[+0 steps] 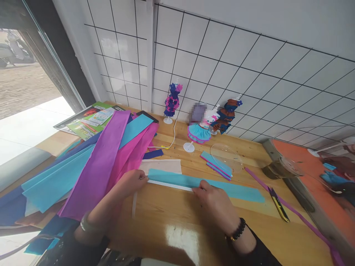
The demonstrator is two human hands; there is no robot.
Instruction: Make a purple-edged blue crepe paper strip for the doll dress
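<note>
A long turquoise fabric strip [241,191] lies flat across the table. Along its near edge runs a narrow white strip [172,186] that looks like tape. The fingers of my left hand [134,181] are pinched together on the left end of the white strip, at the corner of the turquoise fabric. Farther right, my right hand [215,201] is closed with thumb and fingertips on the white strip, partly covering the fabric. Behind the fabric's left part lies a pale flat sheet [169,165].
Fabric lengths [100,162] are heaped at left. Yellow-and-black snips [279,205] lie at right beside a purple ribbon [257,178]. Folded turquoise pieces [217,164] and a clear round lid [226,157] sit behind. Small dressed stands [172,101] line the wall.
</note>
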